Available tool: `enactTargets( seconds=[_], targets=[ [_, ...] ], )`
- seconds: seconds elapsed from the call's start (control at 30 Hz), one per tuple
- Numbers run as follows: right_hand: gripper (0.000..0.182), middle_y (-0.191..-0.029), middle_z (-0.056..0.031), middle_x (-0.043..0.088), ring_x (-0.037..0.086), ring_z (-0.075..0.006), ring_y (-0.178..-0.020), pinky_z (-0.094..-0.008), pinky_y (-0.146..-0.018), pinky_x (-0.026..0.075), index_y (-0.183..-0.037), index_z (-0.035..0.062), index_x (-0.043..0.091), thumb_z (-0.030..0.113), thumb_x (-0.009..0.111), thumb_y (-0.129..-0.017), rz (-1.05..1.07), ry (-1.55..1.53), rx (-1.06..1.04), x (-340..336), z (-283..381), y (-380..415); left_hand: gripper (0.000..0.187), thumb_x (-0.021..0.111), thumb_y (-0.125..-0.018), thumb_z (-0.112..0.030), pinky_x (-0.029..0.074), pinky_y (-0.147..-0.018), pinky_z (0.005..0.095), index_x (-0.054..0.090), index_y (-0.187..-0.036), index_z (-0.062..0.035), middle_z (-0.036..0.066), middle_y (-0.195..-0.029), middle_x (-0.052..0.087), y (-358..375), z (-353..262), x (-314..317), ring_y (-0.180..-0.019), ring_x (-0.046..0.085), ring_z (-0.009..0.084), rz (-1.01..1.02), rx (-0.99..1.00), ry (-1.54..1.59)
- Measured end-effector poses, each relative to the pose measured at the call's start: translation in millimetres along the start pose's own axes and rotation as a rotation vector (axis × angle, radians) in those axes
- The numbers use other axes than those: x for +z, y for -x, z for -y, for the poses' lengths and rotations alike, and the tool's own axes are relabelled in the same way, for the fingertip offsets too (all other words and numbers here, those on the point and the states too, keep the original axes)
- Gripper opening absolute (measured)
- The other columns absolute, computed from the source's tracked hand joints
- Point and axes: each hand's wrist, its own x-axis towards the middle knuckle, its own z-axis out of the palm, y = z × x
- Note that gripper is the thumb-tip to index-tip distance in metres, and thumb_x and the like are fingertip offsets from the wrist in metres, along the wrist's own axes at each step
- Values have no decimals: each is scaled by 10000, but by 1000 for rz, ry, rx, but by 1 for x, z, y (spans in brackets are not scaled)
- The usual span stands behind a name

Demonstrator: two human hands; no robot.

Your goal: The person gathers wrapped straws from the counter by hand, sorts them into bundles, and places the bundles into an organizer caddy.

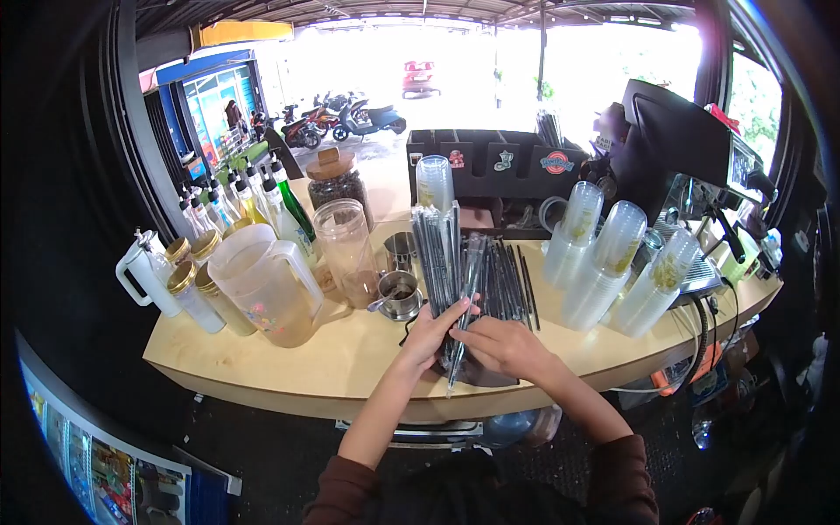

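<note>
A bundle of dark straws in clear wrappers [436, 249] stands upright at the middle of the counter. My left hand [429, 334] is wrapped around its lower part, thumb across the front. A few wrapped straws [472, 271] lean apart from the bundle, their lower ends between my hands. My right hand [500, 346] has its fingers curled and pinched at these straws, touching my left fingertips. More black straws [506, 284] lie spread on the counter just behind my right hand. A metal cup with a spoon [401, 297] sits left of the bundle.
On the left are a plastic pitcher [262, 289], a clear jar [344, 245], and several pump bottles [280, 201]. Stacked plastic cups [604, 271] stand on the right, near a coffee machine [691, 149]. A black organizer box [490, 166] lines the back of the wooden counter [227, 376].
</note>
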Motion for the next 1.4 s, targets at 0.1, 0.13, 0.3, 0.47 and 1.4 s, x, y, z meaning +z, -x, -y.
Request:
enactTargets(
  seconds=[0.1, 0.13, 0.3, 0.47, 1.4],
  targets=[
    [288, -698, -64, 544, 555, -129, -594, -247, -511, 458, -988, 21, 553, -1, 599, -704, -132, -266, 175, -1, -5, 2, 236, 596, -811, -160, 389, -537, 183, 585, -986, -2, 16, -778, 609, 4, -4, 0, -605, 494, 60, 9, 37, -43],
    [253, -688, -55, 551, 549, -98, -594, -222, -502, 442, -977, 18, 553, -1, 597, -729, -203, -432, 320, -2, -7, 2, 236, 596, -811, -160, 389, -537, 183, 585, -986, -2, 16, -778, 609, 5, -3, 1, -605, 494, 60, 10, 36, -43],
    [220, -655, -7, 533, 523, -47, -568, -173, -436, 388, -971, -5, 534, 163, 572, -833, -409, -1060, 880, 5, -20, -13, 188, 601, -808, -184, 363, -508, 188, 598, -905, -23, 14, -726, 606, 11, -3, 9, -560, 456, 44, 53, 75, -151],
    [203, -657, -1, 501, 494, -50, -508, -170, -409, 348, -889, 51, 509, 254, 502, -880, -248, -1153, 938, 10, -25, -12, 169, 601, -808, -151, 387, -501, 195, 565, -912, -23, 33, -737, 604, 12, -1, 11, -547, 468, 53, 57, 101, -227],
    [247, -507, 107, 323, 224, 11, -396, -184, -373, 149, -1013, -7, 580, 178, 558, -852, -347, -1293, 925, -18, -17, -31, 315, 489, -882, -222, 491, -538, 243, 521, -1004, 68, 159, -880, 624, 21, 3, 9, -600, 590, 139, 147, 142, -153]
  ],
)
